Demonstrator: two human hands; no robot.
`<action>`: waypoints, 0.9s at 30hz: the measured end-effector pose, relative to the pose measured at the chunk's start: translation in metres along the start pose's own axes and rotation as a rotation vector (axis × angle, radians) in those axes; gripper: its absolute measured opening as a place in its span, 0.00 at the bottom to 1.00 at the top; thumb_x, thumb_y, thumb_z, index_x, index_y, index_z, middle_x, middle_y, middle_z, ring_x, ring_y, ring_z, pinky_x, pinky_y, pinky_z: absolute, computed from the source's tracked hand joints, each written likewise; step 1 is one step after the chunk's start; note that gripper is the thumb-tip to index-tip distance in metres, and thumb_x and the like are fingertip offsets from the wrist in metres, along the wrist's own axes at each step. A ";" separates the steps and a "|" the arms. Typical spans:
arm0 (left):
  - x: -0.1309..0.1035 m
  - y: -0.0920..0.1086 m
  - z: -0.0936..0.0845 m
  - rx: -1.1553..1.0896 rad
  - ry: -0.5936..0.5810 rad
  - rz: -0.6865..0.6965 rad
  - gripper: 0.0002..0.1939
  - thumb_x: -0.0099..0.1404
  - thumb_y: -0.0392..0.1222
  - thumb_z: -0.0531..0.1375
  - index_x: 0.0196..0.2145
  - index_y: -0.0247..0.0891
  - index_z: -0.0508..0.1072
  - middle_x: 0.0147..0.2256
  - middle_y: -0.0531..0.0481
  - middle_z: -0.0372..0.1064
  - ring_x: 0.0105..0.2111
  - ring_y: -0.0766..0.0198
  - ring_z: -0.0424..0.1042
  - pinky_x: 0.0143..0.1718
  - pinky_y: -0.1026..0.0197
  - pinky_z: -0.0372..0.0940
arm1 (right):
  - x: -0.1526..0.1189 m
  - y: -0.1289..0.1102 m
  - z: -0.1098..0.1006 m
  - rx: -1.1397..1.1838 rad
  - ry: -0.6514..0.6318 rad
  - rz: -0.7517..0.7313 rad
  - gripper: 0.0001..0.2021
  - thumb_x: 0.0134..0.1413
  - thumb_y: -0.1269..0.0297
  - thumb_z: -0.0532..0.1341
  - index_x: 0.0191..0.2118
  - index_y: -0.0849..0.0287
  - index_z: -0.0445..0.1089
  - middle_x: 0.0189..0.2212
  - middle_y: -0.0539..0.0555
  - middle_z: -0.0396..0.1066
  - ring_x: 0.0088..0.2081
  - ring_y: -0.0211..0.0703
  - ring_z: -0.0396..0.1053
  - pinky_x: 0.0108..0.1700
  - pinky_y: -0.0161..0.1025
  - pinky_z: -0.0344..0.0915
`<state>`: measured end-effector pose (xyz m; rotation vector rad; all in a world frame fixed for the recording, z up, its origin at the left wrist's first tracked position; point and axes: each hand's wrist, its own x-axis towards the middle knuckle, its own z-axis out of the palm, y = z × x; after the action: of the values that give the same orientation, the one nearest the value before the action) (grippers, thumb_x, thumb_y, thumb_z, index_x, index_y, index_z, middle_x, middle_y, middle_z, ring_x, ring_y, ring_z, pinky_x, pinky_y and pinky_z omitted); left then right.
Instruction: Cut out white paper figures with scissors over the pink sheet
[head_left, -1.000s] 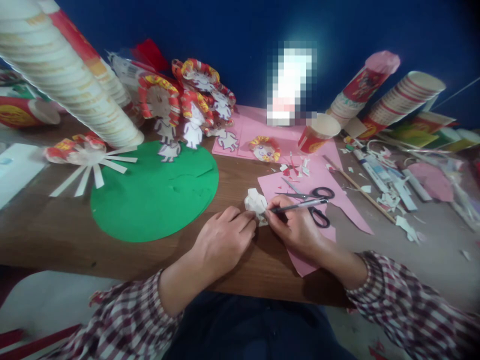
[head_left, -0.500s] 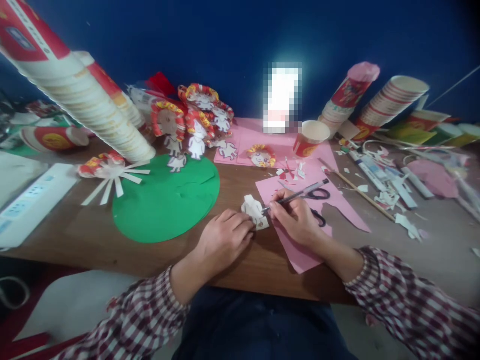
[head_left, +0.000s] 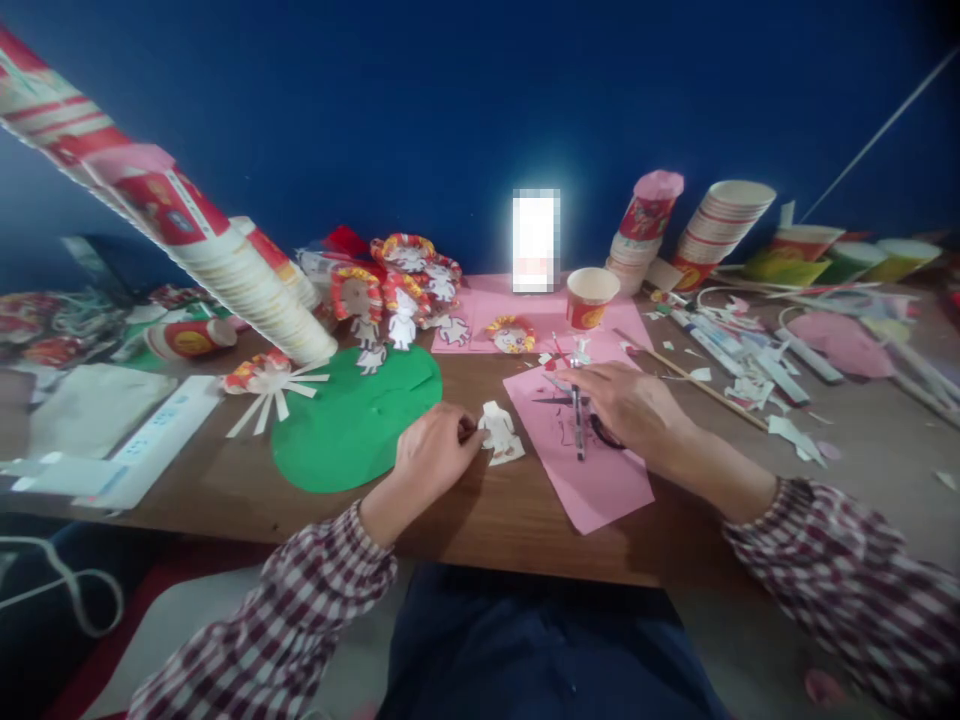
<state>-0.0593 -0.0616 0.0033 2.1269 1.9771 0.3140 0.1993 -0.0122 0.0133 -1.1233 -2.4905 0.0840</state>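
My left hand [head_left: 437,450] rests on the table with its thumb and fingers pinched at the left edge of a small white paper figure [head_left: 499,436]. The figure lies flat on the wood, with brownish marks near its bottom. My right hand [head_left: 637,410] is over a pink paper sheet [head_left: 592,500], its fingers around the upper part of a black-and-clear pen [head_left: 578,425] that points towards me. The thumb is mostly hidden. Under the pen and hand are scissors [head_left: 604,432] with black handles, partly covered.
To the left lies a green paper round [head_left: 337,440], beside a leaning cup stack [head_left: 247,280] and white paper strips [head_left: 262,405]. Paper figures with red-yellow rings [head_left: 405,300] stand behind. A paper cup [head_left: 591,298], a wooden stick [head_left: 675,370] and scraps [head_left: 757,385] lie right.
My right hand has moved the pen off the white paper figure, over the pink sheet, turning it towards me. My left hand has drawn back to the figure's edge. The view has shifted.
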 end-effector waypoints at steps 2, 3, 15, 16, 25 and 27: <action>0.005 0.001 0.000 -0.009 -0.066 -0.010 0.10 0.59 0.48 0.55 0.30 0.40 0.72 0.30 0.48 0.72 0.31 0.60 0.70 0.29 0.61 0.59 | -0.007 0.010 -0.006 -0.114 -0.039 0.044 0.22 0.51 0.78 0.53 0.53 0.57 0.64 0.45 0.60 0.71 0.46 0.53 0.67 0.47 0.49 0.62; 0.006 0.002 -0.001 -0.011 -0.088 -0.014 0.10 0.59 0.47 0.55 0.29 0.40 0.72 0.30 0.48 0.72 0.31 0.60 0.70 0.29 0.61 0.58 | -0.009 0.013 -0.009 -0.143 -0.035 0.065 0.22 0.50 0.79 0.53 0.52 0.58 0.65 0.45 0.60 0.71 0.47 0.53 0.66 0.47 0.49 0.61; 0.008 0.006 0.000 -0.019 -0.073 -0.024 0.13 0.57 0.52 0.56 0.29 0.39 0.71 0.29 0.47 0.73 0.30 0.59 0.70 0.27 0.61 0.56 | -0.009 0.004 -0.009 -0.232 0.078 0.136 0.20 0.54 0.74 0.53 0.53 0.58 0.62 0.37 0.62 0.71 0.40 0.53 0.67 0.38 0.43 0.62; 0.009 0.006 0.001 -0.026 -0.088 -0.028 0.13 0.57 0.51 0.56 0.27 0.40 0.71 0.28 0.48 0.73 0.29 0.60 0.70 0.26 0.62 0.55 | -0.007 -0.006 -0.006 -0.151 0.044 0.073 0.18 0.55 0.73 0.53 0.52 0.59 0.64 0.39 0.62 0.70 0.41 0.52 0.67 0.40 0.44 0.62; 0.012 0.012 -0.006 -0.609 0.069 -0.026 0.14 0.57 0.50 0.57 0.25 0.36 0.69 0.23 0.51 0.68 0.24 0.67 0.65 0.26 0.65 0.58 | 0.003 -0.064 0.034 0.826 -0.028 0.313 0.11 0.52 0.68 0.59 0.41 0.61 0.60 0.33 0.55 0.71 0.33 0.41 0.70 0.35 0.39 0.67; 0.010 0.017 -0.009 -0.803 0.079 -0.071 0.14 0.56 0.50 0.58 0.26 0.35 0.69 0.21 0.53 0.65 0.21 0.69 0.62 0.23 0.66 0.57 | 0.004 -0.063 0.035 1.042 -0.021 0.391 0.12 0.51 0.67 0.59 0.40 0.60 0.57 0.32 0.54 0.70 0.31 0.39 0.70 0.33 0.38 0.67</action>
<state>-0.0446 -0.0528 0.0170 1.5322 1.5605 0.9913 0.1392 -0.0477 -0.0039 -1.0503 -1.7292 1.3129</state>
